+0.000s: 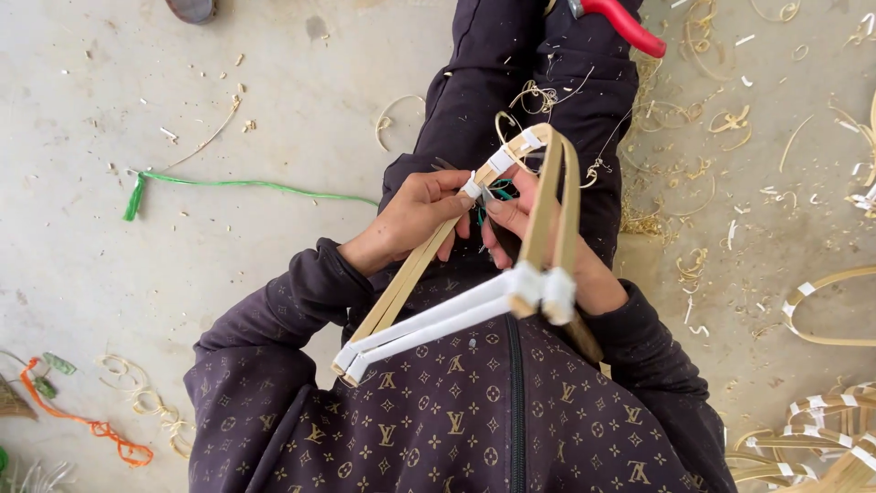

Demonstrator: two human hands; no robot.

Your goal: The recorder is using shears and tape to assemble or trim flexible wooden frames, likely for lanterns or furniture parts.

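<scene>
One view only, from a camera on the head. Looks straight down, very near the chest and lap. Top of the picture points away from the body, out past the knees. Both hands (pixel 415 215) (pixel 547 246) and the frame (pixel 474 265) sit close, in the middle. Floor (pixel 137 110) lies farther down, on both sides. No second view to share with.

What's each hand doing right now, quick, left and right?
Left hand: closed, pinching the taped joint of the bamboo strip frame.
Right hand: closed around the frame's other side, fingers at the same joint.
</scene>
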